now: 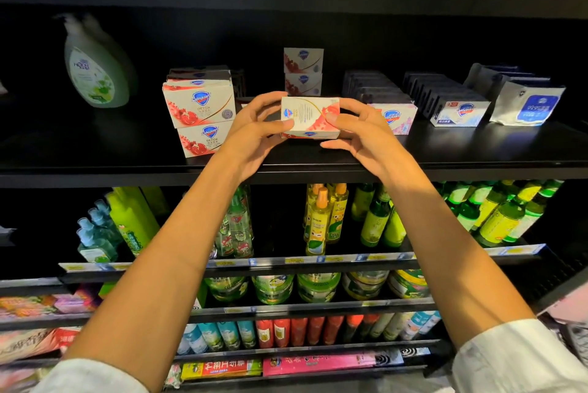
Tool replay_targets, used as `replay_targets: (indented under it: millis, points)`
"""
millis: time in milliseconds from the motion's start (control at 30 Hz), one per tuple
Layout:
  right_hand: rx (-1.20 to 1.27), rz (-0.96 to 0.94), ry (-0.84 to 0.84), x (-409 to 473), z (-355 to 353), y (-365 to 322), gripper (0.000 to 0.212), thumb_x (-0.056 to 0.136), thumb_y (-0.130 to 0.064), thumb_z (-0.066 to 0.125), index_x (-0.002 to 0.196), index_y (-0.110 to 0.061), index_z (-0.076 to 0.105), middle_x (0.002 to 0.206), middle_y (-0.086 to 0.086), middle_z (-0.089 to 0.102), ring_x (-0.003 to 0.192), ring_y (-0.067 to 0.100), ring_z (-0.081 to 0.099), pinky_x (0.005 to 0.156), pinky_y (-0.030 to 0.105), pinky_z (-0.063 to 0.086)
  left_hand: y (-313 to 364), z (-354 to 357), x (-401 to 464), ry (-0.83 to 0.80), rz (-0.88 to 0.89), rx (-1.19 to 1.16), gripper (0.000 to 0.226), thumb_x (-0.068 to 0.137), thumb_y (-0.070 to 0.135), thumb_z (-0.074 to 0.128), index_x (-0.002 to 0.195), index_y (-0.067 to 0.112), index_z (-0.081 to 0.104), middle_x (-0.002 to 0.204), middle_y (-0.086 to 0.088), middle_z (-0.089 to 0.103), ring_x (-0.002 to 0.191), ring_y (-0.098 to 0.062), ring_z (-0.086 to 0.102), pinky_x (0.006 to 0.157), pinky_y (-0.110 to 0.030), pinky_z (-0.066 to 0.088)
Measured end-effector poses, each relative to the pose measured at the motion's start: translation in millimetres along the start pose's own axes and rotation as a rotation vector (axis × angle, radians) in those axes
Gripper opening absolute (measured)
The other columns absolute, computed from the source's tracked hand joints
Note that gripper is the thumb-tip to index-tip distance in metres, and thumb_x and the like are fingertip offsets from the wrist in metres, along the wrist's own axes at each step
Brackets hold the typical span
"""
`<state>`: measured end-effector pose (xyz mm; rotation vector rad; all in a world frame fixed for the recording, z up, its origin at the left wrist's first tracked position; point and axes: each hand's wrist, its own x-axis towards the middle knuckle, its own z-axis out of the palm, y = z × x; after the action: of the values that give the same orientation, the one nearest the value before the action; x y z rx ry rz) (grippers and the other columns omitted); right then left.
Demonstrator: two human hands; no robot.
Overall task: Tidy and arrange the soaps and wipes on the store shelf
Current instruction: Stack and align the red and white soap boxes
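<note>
Both hands' fingers, left hand and right hand, clamped on soap box above shelf.

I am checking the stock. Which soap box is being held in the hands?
The pomegranate soap box at centre, gripped at its ends by the left hand and right hand; the others rest on the shelf.

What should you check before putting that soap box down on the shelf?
1. Both hands hold the soap box, left hand and right hand at its ends: ok.
2. Box level: ok.
3. Bare shelf below the box: cannot tell, hands hide it.
4. Two-box stack behind stands straight: ok.
5. Left red stack neat: not ok, slightly askew.
6. Box front faces out: not ok, its back shows.
</note>
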<state>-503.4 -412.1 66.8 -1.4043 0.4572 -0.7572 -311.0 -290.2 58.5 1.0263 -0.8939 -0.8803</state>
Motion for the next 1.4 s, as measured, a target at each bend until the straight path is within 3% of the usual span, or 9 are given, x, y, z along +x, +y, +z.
replay_targets:
  millis: [233, 500, 700, 867, 1033, 1200, 1400]
  points:
    - [-0.035, -0.069, 0.011, 0.8, -4.6, 5.1, 0.049, 0.094, 0.002, 0.07, 0.139, -0.012, 0.057, 0.125, 0.017, 0.072, 0.119, 0.03, 0.07, 0.095, 0.047, 0.061, 0.6, 3.9, 0.9, 0.038, -0.082, -0.043, 0.04, 0.098, 0.013, 0.068, 0.138, 0.009, 0.059, 0.129, -0.015, 0.07, 0.126, -0.03, 0.065, 0.096, -0.054, 0.059]
    - [-0.094, -0.103, 0.002, -2.2, -0.4, 3.0, 0.05, 0.093, 0.004, 0.071, 0.138, -0.011, 0.058, 0.127, 0.015, 0.071, 0.124, 0.024, 0.067, 0.1, 0.053, 0.058, 1.7, 4.9, 0.2, 0.041, -0.073, -0.011, 0.026, 0.103, 0.02, 0.063, 0.126, 0.009, 0.064, 0.127, -0.017, 0.071, 0.122, -0.03, 0.067, 0.101, -0.052, 0.057]
    - [-0.034, -0.064, 0.011, -1.1, 4.0, 0.6, 0.044, 0.099, -0.013, 0.069, 0.141, -0.02, 0.057, 0.126, 0.012, 0.072, 0.119, 0.027, 0.07, 0.1, 0.047, 0.058, 1.2, 2.3, 2.5, 0.05, -0.053, -0.014, 0.029, 0.1, 0.013, 0.066, 0.127, 0.007, 0.063, 0.126, -0.016, 0.071, 0.12, -0.03, 0.069, 0.104, -0.052, 0.055]
    - [-0.014, -0.014, 0.047, 1.3, 6.9, -0.4, 0.04, 0.103, -0.03, 0.064, 0.137, -0.009, 0.06, 0.128, 0.015, 0.071, 0.119, 0.027, 0.07, 0.103, 0.05, 0.056, 1.8, 1.5, 1.1, 0.017, -0.025, -0.006, 0.027, 0.097, 0.007, 0.066, 0.125, 0.007, 0.064, 0.124, -0.015, 0.071, 0.12, -0.029, 0.069, 0.102, -0.045, 0.056]
    - [-0.014, -0.02, 0.041, 0.1, 5.6, 0.0, 0.028, 0.103, -0.021, 0.064, 0.125, -0.004, 0.068, 0.118, 0.016, 0.075, 0.115, 0.027, 0.072, 0.101, 0.048, 0.058, 1.3, 0.1, 0.0, -0.018, -0.002, -0.006, 0.031, 0.096, 0.005, 0.065, 0.127, 0.008, 0.063, 0.136, -0.023, 0.063, 0.125, -0.032, 0.065, 0.095, -0.037, 0.057]
    - [-0.033, -0.061, 0.049, 2.0, 2.4, 4.7, 0.027, 0.099, -0.012, 0.068, 0.123, -0.001, 0.069, 0.12, 0.019, 0.074, 0.116, 0.029, 0.071, 0.105, 0.052, 0.054, 2.9, 0.8, -1.9, -0.009, -0.012, -0.002, 0.036, 0.098, 0.015, 0.066, 0.133, 0.009, 0.063, 0.138, -0.017, 0.062, 0.129, -0.032, 0.061, 0.102, -0.05, 0.057]
    - [-0.036, -0.145, 0.048, 2.3, -2.0, 8.5, 0.031, 0.096, -0.007, 0.071, 0.125, 0.002, 0.068, 0.124, 0.024, 0.07, 0.123, 0.033, 0.067, 0.107, 0.055, 0.052, 2.5, 5.8, -1.4, 0.03, -0.071, -0.013, 0.034, 0.098, 0.018, 0.07, 0.129, 0.005, 0.066, 0.134, -0.02, 0.062, 0.122, -0.034, 0.066, 0.097, -0.048, 0.06]
